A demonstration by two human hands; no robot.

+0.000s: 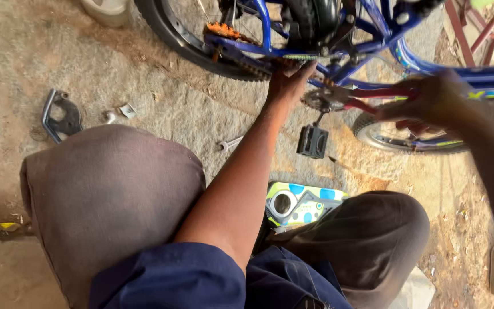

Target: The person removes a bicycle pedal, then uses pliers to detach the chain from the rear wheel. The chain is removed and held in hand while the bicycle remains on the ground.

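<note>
A person crouches on the rough concrete floor [115,74] beside a small blue bicycle [373,51], knees in the near foreground. The left hand [288,83] reaches far forward, fingers spread narrowly and pressed against the rusty chain [247,66] along the lower frame tube, steadying it. The right hand [430,100], blurred, is wrapped around the red handles of a pair of pliers [367,97] whose jaws sit at the small front chainring [318,100], just above the black pedal [313,141]. Judging from this, the work on the chain is midway: the chain lies on the rear sprocket at far left, but at the chainring it looks not yet seated, and whether it is joined cannot be told. A small spanner [230,143] lies on the floor near the left forearm, a metal bracket [58,114] well to the left, and a patterned chain guard [298,203] rests between the knees.
</note>
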